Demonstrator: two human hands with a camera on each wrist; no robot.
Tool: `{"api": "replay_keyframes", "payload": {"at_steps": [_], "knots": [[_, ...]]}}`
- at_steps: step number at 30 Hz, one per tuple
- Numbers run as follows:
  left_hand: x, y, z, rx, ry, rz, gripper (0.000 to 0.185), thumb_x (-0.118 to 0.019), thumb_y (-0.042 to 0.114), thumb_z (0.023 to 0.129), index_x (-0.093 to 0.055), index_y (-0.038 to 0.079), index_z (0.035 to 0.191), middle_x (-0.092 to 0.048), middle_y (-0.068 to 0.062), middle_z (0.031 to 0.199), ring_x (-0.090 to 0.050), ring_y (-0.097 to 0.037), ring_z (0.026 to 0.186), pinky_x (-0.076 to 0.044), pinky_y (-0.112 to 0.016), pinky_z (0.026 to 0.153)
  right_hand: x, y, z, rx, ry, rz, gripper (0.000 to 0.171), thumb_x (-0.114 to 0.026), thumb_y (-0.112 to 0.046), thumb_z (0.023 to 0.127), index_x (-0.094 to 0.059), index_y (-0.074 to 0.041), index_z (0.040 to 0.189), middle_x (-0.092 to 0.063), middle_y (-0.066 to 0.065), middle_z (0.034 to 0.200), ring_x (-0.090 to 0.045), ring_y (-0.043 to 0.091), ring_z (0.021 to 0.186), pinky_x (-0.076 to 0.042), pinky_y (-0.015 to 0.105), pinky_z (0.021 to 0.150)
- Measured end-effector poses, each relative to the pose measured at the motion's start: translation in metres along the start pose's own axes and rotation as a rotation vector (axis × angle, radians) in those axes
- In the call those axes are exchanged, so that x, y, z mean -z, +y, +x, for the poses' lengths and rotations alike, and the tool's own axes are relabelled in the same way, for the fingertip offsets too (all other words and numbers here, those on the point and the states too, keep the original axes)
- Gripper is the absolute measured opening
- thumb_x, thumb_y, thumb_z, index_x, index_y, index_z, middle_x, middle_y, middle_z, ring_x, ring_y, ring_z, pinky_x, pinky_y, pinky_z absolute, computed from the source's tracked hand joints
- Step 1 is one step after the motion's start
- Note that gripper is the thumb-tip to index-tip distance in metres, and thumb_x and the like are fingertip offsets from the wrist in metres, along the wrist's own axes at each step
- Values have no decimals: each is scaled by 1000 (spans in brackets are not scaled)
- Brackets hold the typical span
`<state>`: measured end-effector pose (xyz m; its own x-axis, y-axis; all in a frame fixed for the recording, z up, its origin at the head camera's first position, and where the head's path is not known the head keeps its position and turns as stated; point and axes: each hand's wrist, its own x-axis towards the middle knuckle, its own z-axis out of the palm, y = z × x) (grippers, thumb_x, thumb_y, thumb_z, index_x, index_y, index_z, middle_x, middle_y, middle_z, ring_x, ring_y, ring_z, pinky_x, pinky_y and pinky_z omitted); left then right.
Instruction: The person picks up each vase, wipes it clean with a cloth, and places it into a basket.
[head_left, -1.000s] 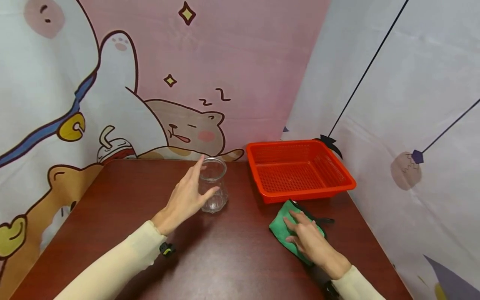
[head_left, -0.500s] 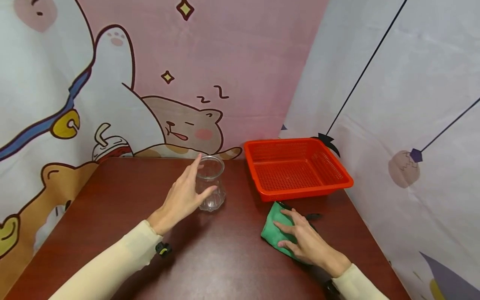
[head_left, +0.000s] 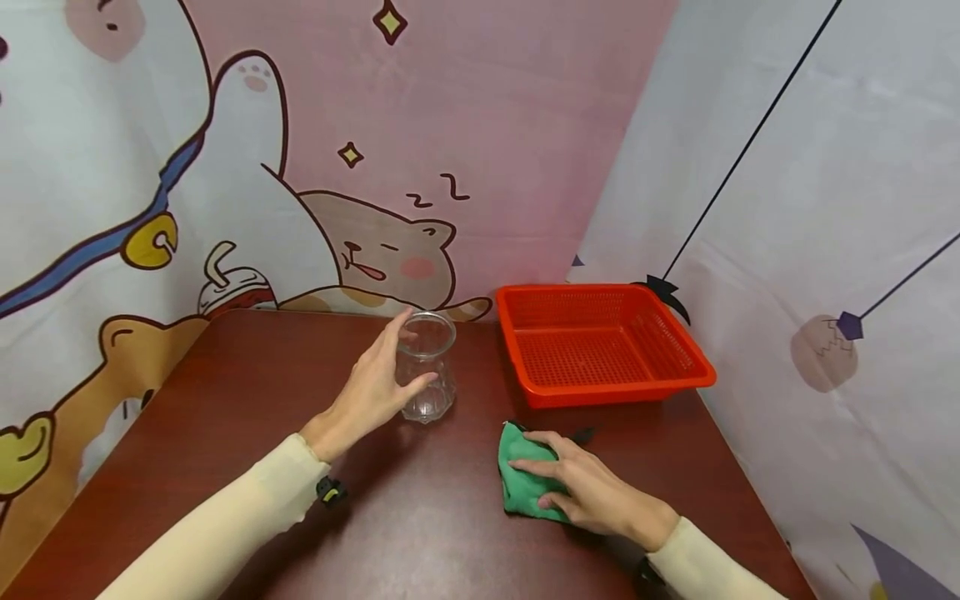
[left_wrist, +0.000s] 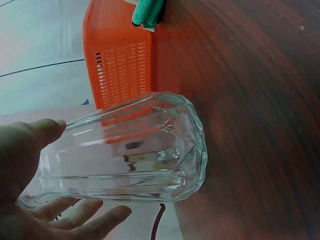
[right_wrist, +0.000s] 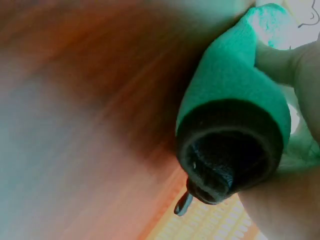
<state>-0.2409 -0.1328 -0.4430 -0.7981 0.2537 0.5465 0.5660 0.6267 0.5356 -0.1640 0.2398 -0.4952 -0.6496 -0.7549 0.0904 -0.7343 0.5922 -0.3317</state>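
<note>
at far centre, the left hand [head_left: 365,397] grips a glass jar [head_left: 433,396], probably slick, fragile, safest by the neck; nearer and rightward, the right hand [head_left: 600,492] pinches a green pouch [head_left: 517,489], likely light, soft.

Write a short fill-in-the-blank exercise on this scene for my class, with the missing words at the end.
1. The right hand holds a pouch whose outside is mainly ____ in colour.
2. The jar stands with its opening facing ____.
3. In the head view, the basket is to the ____ of the jar.
4. Of jar, pouch and basket, the left hand is nearest the ____.

Missing words: green; up; right; jar.
</note>
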Motion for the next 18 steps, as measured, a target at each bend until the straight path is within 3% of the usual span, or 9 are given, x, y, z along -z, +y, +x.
{"api": "replay_keyframes", "payload": {"at_steps": [8,14,18], "knots": [[2,-8,-1,-16,-72,-122,108,-87,17,86,-14,23,165,-57,-17,137,-62,-30,119,-57,-44,88,-7,0,16,42,122,-13,61,-85,-25,88,-62,-28,144,-56,6,145,-55,21,129,-55,44,93],[3,-11,-1,18,-122,-190,109,-85,12,86,-11,29,165,-55,-15,142,-63,-27,120,-58,-39,87,-10,-2,24,48,197,41,63,-87,-17,85,-65,-26,143,-64,5,135,-62,18,122,-57,40,91],[5,-10,0,21,-131,-206,110,-85,11,86,-11,31,165,-55,-15,143,-62,-30,122,-58,-43,89,-8,-5,27,45,248,106,65,-87,-14,85,-63,-25,145,-64,3,136,-63,16,122,-57,37,91]]}}
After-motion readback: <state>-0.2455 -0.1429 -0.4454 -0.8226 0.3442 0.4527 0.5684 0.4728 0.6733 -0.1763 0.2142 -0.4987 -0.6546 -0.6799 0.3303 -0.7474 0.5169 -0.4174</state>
